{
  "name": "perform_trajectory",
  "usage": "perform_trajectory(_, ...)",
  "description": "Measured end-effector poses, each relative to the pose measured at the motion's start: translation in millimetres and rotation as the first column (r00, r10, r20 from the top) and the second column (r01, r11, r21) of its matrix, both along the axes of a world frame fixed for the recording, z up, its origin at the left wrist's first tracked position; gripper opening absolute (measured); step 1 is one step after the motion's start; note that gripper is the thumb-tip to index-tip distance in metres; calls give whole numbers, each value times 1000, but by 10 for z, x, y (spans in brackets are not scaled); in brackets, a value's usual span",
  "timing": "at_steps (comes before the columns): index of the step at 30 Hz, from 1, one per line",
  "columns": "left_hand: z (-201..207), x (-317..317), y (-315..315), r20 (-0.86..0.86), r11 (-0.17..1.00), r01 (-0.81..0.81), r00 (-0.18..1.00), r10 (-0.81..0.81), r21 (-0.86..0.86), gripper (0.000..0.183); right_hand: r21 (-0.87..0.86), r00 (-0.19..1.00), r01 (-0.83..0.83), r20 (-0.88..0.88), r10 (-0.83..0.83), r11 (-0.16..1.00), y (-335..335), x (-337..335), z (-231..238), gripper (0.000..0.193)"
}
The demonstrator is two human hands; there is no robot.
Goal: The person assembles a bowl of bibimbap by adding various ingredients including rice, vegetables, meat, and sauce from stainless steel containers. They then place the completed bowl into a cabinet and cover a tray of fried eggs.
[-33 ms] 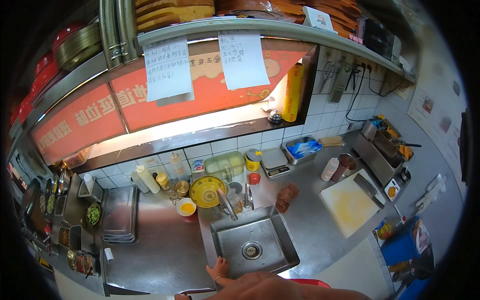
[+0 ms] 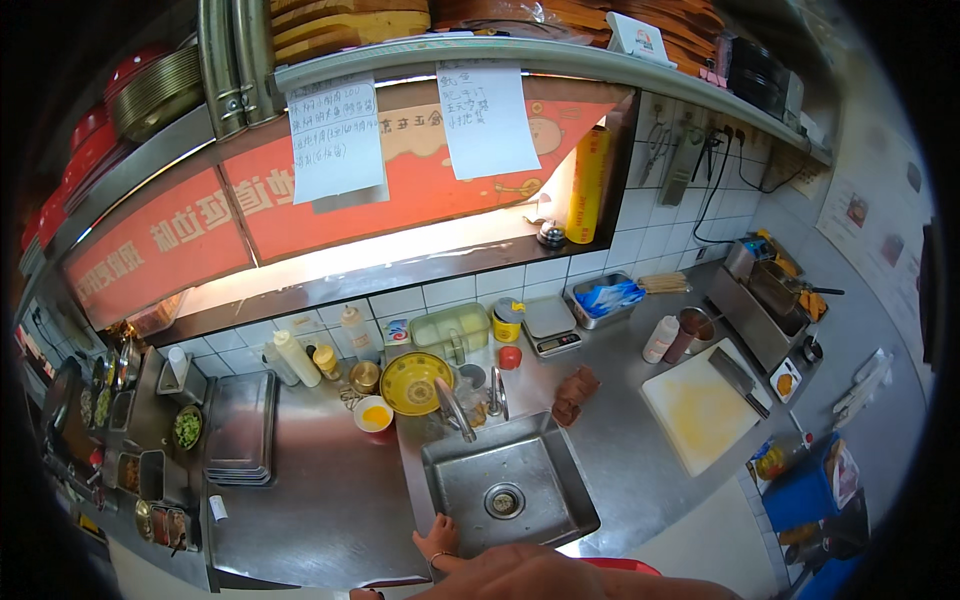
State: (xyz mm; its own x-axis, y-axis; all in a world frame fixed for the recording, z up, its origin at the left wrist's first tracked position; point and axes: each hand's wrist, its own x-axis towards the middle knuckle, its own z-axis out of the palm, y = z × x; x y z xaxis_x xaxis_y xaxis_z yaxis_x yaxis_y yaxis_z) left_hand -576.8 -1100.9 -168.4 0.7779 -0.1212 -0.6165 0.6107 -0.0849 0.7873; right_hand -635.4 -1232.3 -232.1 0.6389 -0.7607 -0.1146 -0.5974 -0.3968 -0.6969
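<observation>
My left hand (image 2: 437, 540) rests at the near left corner of the steel sink (image 2: 590, 505), fingers apart and nothing seen in them. A thin bracelet circles its wrist. A bare forearm (image 2: 560, 575), apparently my right one, crosses the lower edge and covers part of the sink's front; its hand does not show. The sink holds nothing but its drain (image 2: 504, 501), under a curved tap (image 2: 455, 410). Behind the sink's left side stand a yellow patterned bowl (image 2: 408, 384) and a white cup (image 2: 374, 420) with a yellow content. A crumpled brown cloth-like item (image 2: 575, 395) lies at the far right corner.
On the right are a cutting board (image 2: 700, 410) with a knife (image 2: 740, 378), and squeeze bottles (image 2: 660, 338). A scale (image 2: 553, 325) and red tomato-like item (image 2: 510, 357) stand behind the sink. Stacked trays (image 2: 240, 425) lie left. An overhead shelf (image 2: 560, 62) spans the back.
</observation>
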Motion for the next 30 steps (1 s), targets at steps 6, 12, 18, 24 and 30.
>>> perform_trajectory(6, -26, -19, 16, -22, 1000, -20, 1000, 20, -5, 31, 29, 1000, -6, -15, 6, 1000, 15, -49, 298, 63)
perform_trajectory(12, -32, -78, 24, -31, 999, -38, 999, 38, -20, 31, -8, 998, 33, -55, -34, 999, 35, -31, 201, 61)
perform_trajectory(18, 6, -179, 119, -35, 997, -68, 997, 67, -26, 31, -13, 1000, 18, -3, -18, 1000, 14, -94, 439, 59)
perform_trajectory(24, 21, -311, 149, -39, 995, -91, 995, 90, -29, 32, 13, 998, 7, -58, -6, 1000, -3, -92, 474, 60)
perform_trajectory(30, -8, -396, 131, -52, 994, -104, 993, 103, -36, 32, -66, 999, 34, -18, -36, 997, 52, -26, 99, 64)
